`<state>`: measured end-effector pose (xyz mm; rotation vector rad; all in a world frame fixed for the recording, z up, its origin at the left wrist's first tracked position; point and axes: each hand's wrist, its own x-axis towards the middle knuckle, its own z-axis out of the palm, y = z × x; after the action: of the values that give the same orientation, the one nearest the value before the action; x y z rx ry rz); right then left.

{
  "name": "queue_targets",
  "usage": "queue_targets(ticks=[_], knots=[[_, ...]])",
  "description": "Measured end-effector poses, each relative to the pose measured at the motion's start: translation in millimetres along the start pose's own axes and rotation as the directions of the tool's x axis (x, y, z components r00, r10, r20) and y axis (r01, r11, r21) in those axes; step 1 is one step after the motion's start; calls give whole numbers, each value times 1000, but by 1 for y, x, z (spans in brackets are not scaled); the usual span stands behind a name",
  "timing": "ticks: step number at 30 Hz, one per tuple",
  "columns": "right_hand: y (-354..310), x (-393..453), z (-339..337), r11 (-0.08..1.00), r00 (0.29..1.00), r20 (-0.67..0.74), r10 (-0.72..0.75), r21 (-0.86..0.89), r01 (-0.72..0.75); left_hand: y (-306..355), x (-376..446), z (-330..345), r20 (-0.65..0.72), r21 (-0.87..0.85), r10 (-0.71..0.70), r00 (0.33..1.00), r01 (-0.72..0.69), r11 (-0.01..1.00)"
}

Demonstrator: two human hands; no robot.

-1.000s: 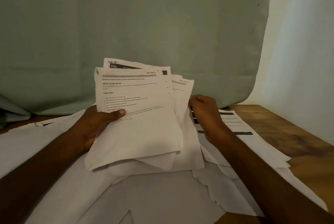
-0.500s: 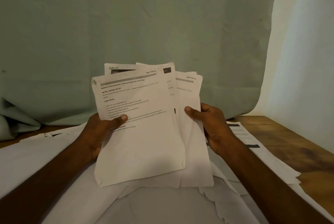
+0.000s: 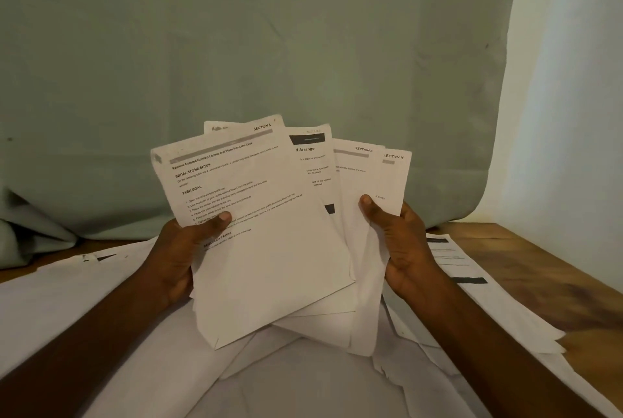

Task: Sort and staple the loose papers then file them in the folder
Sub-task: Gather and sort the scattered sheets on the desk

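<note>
Raised and fanned wider than a second ago: the held papers (image 3: 269, 232), now lifted off the pile with both hands higher and further apart.

Item 1. Loose sheets (image 3: 303, 380) lying flat, nearest the viewer, below both wrists; overlapping, edges skewed, spread across the table (image 3: 546, 269).

Item 2. Left hand (image 3: 182, 249). Thumb (image 3: 215, 218) pressed flat across the printed face of the front sheet, remaining fingers hidden behind the paper; the hand pinches the left portion of the fan.

Item 3. Front sheet (image 3: 242, 201), under the left thumb. Tilted, top edge leaning to the left. Legible headings: "SECTION 1", "INITIAL SCENE SETUP", "TASK GOAL". Lower corner hangs below the left palm.

Item 4. Right hand (image 3: 401, 245). Thumb on the face of the right-hand sheets, fingers curled behind them; the hand grips the right portion of the fan.

Item 5. Sheets above the right thumb (image 3: 377, 174): two headed "SECTION", one marked 4, the other number unclear. Between the two thumbs, a sheet with a dark header bar and the word "Arrange".

Item 6. Printed sheets with black bars (image 3: 462, 269), flat on the table just beyond the right wrist.

Item 7. Green cloth backdrop (image 3: 269, 46), behind the fingertips of both hands; pale wall (image 3: 573, 114) to the right of it.
</note>
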<state>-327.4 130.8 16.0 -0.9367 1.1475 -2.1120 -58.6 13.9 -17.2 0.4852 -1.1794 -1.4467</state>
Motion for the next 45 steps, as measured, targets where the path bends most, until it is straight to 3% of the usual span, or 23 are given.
queue_targets(ticks=[28, 45], knots=[[2, 1, 0, 999, 998, 24, -49, 12, 49, 0, -5, 5, 121, 41, -95, 988, 91, 995], [3, 0, 1, 1000, 999, 29, -20, 16, 19, -1, -3, 4, 5, 79, -34, 999, 34, 996]])
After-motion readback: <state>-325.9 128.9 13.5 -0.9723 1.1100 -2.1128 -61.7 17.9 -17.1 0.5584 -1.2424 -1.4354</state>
